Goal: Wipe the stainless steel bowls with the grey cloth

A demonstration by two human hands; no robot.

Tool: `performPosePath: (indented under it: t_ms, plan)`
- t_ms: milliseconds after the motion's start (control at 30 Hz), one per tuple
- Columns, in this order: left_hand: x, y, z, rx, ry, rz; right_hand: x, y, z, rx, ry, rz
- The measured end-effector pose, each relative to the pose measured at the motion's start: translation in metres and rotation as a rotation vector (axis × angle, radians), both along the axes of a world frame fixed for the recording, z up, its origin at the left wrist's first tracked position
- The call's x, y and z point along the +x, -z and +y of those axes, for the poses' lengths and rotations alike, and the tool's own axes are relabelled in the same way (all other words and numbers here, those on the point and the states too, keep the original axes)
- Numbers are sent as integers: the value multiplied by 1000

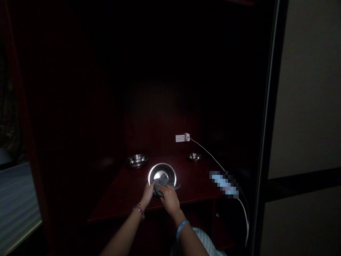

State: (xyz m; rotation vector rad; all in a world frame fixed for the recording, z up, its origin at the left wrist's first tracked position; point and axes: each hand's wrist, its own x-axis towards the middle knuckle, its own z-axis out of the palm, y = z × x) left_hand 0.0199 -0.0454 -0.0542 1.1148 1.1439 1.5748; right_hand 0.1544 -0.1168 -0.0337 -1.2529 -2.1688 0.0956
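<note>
A shiny metal bowl [153, 173] is tilted toward me over the front of a dark red shelf. My left hand [148, 193] grips its near left rim, the thumb on the edge. A grey cloth [165, 180] lies over the near rim and partly inside the bowl. My right hand [168, 197] is closed on this cloth and presses it against the near right side of the bowl. Some of my fingertips are hidden by the cloth.
Stacked metal bowls [136, 161] stand at the shelf's back left, and a small metal bowl [194, 157] at its back right. A white cable [210, 155] runs from the wall socket [182, 138] past a blurred-out bright object [224, 184]. The shelf's front edge [114, 215] is near me.
</note>
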Motion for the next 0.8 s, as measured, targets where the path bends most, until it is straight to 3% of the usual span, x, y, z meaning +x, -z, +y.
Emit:
performPosePath:
  t_ms: [400,600,800]
  plan:
    - [-1,-5,-9,74,108,2,1,7,4,13,-3,65]
    - [-4,8,6,53,32,86,5,6,8,-3,-47,66]
    - [-4,9,6,64,16,76,5,1,3,13,-64,42]
